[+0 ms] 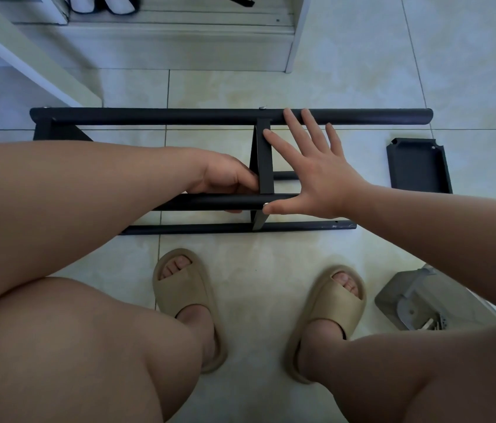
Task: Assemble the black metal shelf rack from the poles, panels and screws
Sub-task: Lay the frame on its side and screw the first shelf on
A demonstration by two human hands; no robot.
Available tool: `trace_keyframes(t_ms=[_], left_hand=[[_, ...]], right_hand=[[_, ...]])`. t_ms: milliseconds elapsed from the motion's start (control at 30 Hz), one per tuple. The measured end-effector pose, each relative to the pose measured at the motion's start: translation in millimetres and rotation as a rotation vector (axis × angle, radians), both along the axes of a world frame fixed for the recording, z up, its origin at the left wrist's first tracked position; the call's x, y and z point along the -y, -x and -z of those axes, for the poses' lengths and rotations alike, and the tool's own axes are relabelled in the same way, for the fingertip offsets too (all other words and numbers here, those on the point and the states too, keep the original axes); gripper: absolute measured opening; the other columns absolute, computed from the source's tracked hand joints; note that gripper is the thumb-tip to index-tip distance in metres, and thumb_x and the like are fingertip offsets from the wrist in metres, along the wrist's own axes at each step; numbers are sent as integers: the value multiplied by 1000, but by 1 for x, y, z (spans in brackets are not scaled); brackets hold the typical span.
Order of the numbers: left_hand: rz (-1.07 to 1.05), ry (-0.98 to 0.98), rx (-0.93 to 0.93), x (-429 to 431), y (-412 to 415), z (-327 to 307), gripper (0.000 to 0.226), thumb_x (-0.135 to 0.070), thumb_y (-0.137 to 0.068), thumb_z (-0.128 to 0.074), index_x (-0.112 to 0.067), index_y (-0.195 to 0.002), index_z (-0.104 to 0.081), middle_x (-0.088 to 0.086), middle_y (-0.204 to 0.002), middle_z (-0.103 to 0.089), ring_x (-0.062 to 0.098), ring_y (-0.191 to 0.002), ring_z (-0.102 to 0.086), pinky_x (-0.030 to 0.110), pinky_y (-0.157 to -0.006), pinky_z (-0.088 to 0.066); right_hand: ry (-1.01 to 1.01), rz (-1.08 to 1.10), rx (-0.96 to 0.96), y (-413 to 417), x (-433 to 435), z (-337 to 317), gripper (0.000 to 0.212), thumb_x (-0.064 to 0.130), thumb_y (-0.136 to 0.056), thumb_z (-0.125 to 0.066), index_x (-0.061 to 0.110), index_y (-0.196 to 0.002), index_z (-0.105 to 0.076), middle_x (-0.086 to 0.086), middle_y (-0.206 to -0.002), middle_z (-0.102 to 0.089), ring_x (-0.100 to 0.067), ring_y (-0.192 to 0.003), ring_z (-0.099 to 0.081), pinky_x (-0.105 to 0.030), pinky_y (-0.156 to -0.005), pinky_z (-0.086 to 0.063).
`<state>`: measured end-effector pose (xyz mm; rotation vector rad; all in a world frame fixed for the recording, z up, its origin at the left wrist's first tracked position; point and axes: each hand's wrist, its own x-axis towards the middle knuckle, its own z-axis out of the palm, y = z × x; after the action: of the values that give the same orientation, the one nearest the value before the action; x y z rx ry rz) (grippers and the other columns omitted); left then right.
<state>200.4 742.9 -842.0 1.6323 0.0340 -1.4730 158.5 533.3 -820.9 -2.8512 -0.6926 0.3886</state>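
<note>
The black shelf rack point(161, 116) lies on its side on the tiled floor, long poles running left to right with a panel point(264, 160) standing edge-on between them. My left hand point(225, 177) curls round the near upper pole point(210, 202) just left of that panel. My right hand point(317, 169) is spread flat with straight fingers over the panel and the far pole; its thumb touches a silver screw head point(265, 205) on the near pole. A lower pole point(301, 226) rests on the floor in front. A loose black panel point(419, 166) lies to the right.
A grey plastic bag point(414, 300) with small parts sits on the floor at the right, near my right foot. White furniture frames point(27, 56) stand at the back and left. My knees and beige slippers point(185, 300) fill the foreground.
</note>
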Motion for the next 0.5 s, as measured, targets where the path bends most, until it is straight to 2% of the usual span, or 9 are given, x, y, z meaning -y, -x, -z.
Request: trace_keyframes(t_ms=[167, 267, 367, 500], left_hand=[[-35, 43, -21, -2, -1, 0, 19, -6, -93, -51, -16, -97, -66, 0, -85, -68, 14, -77, -60, 29, -77, -48], [-31, 11, -36, -1, 0, -1, 17, -14, -96, -50, -18, -98, -66, -2, -87, -67, 13, -85, -59, 32, -85, -49], [10, -37, -20, 1, 1, -1, 17, -22, -98, -52, -21, -94, -69, -8, -79, -70, 9, -84, -62, 34, -92, -50], [1, -45, -3, 1, 1, -1, 17, -20, -97, -54, -19, -89, -69, -7, -72, -69, 9, -76, -62, 30, -83, -52]], right_hand=[[-9, 0, 1, 0, 0, 0, 121, 98, -64, -37, 38, -162, -1, -3, -169, 18, -28, -154, 21, -58, -123, 8], [-6, -1, -3, 0, 0, 1, 120, 98, -64, -37, 38, -162, 0, -2, -169, 18, -27, -154, 22, -58, -123, 8], [-3, 0, -2, 0, 0, 1, 120, 98, -64, -37, 38, -162, 1, -2, -169, 18, -27, -154, 22, -59, -123, 7], [-5, 0, -2, 0, 0, 0, 121, 98, -64, -37, 38, -162, 1, -2, -169, 18, -27, -154, 22, -59, -123, 7]])
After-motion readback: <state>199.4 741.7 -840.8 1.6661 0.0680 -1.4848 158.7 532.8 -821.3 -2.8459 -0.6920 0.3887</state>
